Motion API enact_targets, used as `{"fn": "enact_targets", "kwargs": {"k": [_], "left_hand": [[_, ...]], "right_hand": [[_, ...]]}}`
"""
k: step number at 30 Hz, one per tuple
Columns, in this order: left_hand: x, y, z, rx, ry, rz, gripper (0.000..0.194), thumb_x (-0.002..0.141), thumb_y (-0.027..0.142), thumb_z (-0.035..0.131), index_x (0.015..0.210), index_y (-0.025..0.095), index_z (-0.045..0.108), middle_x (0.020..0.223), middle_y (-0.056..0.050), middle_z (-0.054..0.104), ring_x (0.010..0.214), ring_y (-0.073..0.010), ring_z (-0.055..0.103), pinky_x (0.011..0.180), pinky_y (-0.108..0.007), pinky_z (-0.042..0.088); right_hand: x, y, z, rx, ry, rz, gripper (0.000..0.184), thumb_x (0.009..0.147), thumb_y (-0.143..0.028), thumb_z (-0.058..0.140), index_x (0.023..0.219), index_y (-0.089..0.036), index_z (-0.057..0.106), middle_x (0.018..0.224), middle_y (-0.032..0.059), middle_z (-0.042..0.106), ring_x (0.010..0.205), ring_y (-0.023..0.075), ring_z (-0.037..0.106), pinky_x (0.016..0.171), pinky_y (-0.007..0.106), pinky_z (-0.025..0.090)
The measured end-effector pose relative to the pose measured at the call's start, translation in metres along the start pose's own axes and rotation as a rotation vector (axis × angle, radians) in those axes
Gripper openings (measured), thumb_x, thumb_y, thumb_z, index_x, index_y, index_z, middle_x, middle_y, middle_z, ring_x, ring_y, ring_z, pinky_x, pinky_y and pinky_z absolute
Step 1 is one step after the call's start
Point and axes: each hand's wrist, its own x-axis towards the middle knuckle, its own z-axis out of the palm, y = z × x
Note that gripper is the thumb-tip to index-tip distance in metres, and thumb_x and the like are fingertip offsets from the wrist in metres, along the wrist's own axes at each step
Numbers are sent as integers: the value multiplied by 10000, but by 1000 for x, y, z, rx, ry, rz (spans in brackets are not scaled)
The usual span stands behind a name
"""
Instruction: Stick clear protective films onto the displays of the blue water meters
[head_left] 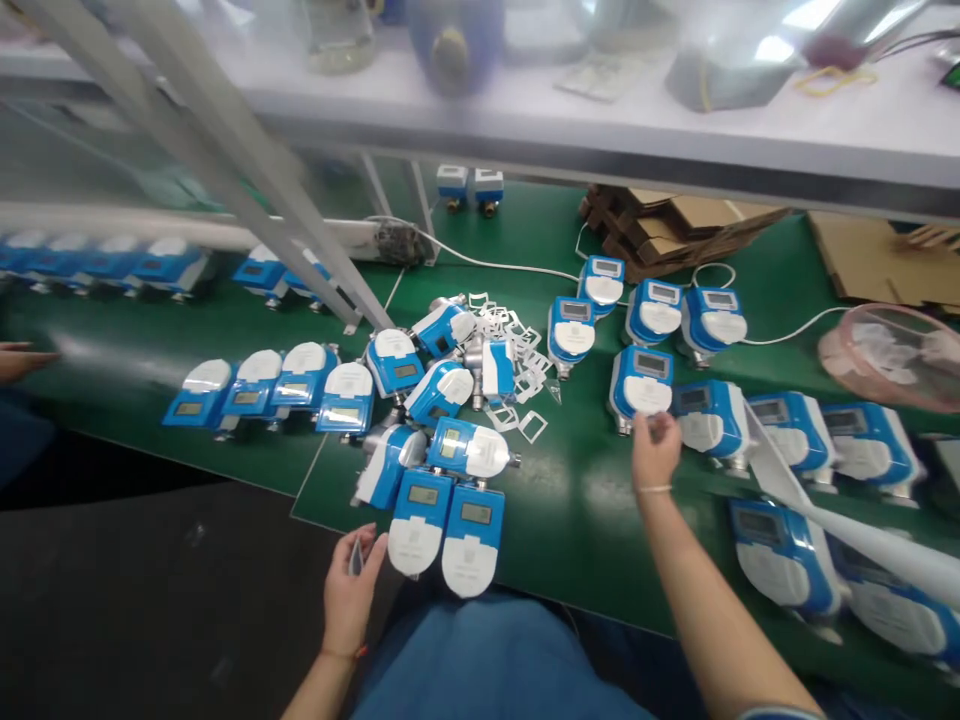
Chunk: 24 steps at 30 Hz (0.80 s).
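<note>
Many blue-and-white meters lie on a green mat [577,510]. My right hand [654,450] reaches forward, its fingers pinched at the lower edge of one upright meter [641,382]; whether it holds a small piece I cannot make out. My left hand [351,590] rests near the mat's front edge beside two meters [442,530] lying face up, its fingers curled round a small thin card-like piece [355,558]. A heap of small white frame-shaped pieces [517,345] lies in the middle of the mat.
More meters stand in a row at left [270,385] and at right [795,430]. A pink bowl [892,355] holds white pieces. Folded cardboard [675,225] is stacked behind. A white cable [495,262] crosses the mat. Another person's hand [19,360] shows at far left. A shelf [600,120] overhangs.
</note>
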Motion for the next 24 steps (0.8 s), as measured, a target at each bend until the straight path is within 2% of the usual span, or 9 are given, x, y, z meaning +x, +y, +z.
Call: {"fn": "enact_targets", "kwargs": {"k": [2, 4, 6, 8, 11, 14, 16, 20, 24], "left_hand": [[19, -1, 4, 4, -62, -4, 411, 596, 407, 835, 828, 167, 594, 944, -14, 643, 884, -157, 604, 788, -275, 497], [32, -2, 8, 2, -167, -32, 276, 727, 332, 766, 828, 147, 587, 853, 0, 628, 778, -134, 608, 711, -285, 514], [36, -5, 11, 3, -266, -70, 170, 838, 286, 666, 861, 134, 592, 791, 13, 608, 681, -113, 594, 627, -273, 515], [32, -10, 10, 5, -337, -99, 148, 872, 277, 626, 886, 134, 589, 762, 23, 593, 628, -98, 579, 564, -244, 497], [16, -19, 8, 11, -403, -108, 213, 825, 322, 679, 868, 143, 572, 729, 37, 573, 606, -95, 571, 539, -234, 485], [-3, -29, 14, 14, -469, -91, 308, 756, 389, 737, 838, 151, 559, 723, 42, 569, 620, -104, 575, 571, -253, 496], [-14, -35, 27, 22, -528, -83, 265, 781, 358, 719, 829, 146, 567, 726, 40, 571, 628, -103, 572, 584, -255, 496], [-31, -46, 65, 20, -616, -105, 152, 877, 283, 620, 876, 132, 605, 810, 6, 616, 685, -111, 595, 633, -276, 521], [-37, -46, 97, -46, -575, -157, 205, 897, 308, 594, 1009, 137, 612, 957, -35, 644, 786, -142, 630, 695, -320, 548]], "right_hand": [[-68, 12, 18, 45, -147, 98, 325, 916, -328, 589, 1198, -169, 561, 1198, 84, 595, 1013, 222, 616, 849, 435, 529], [-133, 25, 42, 94, -317, 201, 297, 897, -334, 617, 1135, -159, 598, 1107, 73, 645, 940, 205, 649, 815, 415, 547], [-182, 34, 64, 161, -427, 261, 503, 731, -376, 774, 1156, -169, 602, 1069, 92, 691, 934, 251, 675, 817, 432, 559], [-210, 39, 78, 235, -480, 288, 703, 618, -405, 831, 1235, -197, 566, 1146, 104, 688, 1027, 284, 661, 901, 441, 534], [-219, 42, 73, 322, -485, 321, 797, 605, -431, 821, 1308, -203, 522, 1244, 111, 651, 1135, 297, 615, 1000, 443, 471], [-214, 48, 44, 370, -442, 372, 786, 636, -436, 804, 1327, -196, 517, 1247, 117, 650, 1155, 311, 603, 1007, 473, 459], [-211, 55, 19, 386, -399, 407, 773, 647, -441, 799, 1329, -204, 520, 1249, 113, 651, 1158, 316, 600, 994, 482, 468], [-199, 65, -24, 388, -320, 465, 749, 652, -449, 798, 1312, -221, 527, 1235, 100, 662, 1113, 317, 631, 963, 478, 496], [-180, 67, -46, 369, -281, 488, 692, 628, -454, 814, 1231, -214, 573, 1130, 90, 713, 1012, 313, 681, 914, 464, 530]]}}
